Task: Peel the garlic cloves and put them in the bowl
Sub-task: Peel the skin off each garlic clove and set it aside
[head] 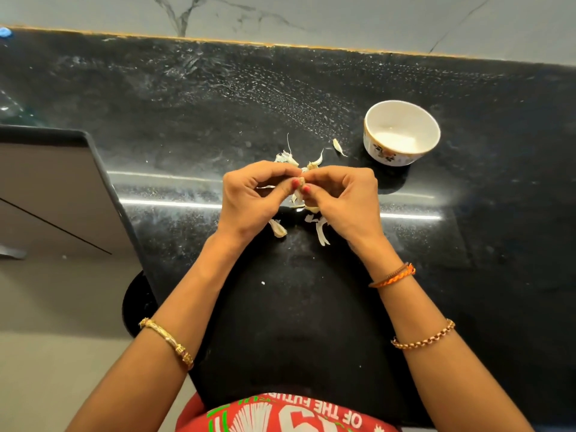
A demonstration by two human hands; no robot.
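Head view shows a person's two hands meeting over a black speckled countertop (311,88). The left hand (252,198) and the right hand (343,198) are both curled, thumbs and forefingers drawn together, and between them they pinch a single garlic clove (300,184). The clove sits right at the meeting point of the fingertips, partly hidden by them, so how much skin is left on it cannot be told. The thumbnails on either side of it are painted red.

Loose garlic skins (321,233) lie scattered on the counter around the hands: some just beyond the fingertips, some directly beneath the hands, and a few nearer the person's body, below the right palm. One more piece (277,228), pale and curved, lies just below the left hand near the wrist; whether it is a clove or a skin cannot be told. Another small scrap (339,147) lies beyond the right hand, toward the bowl.

The bowl (402,132) stands upright on the counter, beyond and to the right of the right hand, apart from it. It is white with a flower pattern on its outer wall, and its inside looks pale; no cloves can be made out in it.

The left forearm carries a gold bangle (168,341). The right wrist wears an orange thread band (393,275), and farther up the forearm is a chain bracelet (424,336). To the left of the left hand the counter ends at a dark edge.
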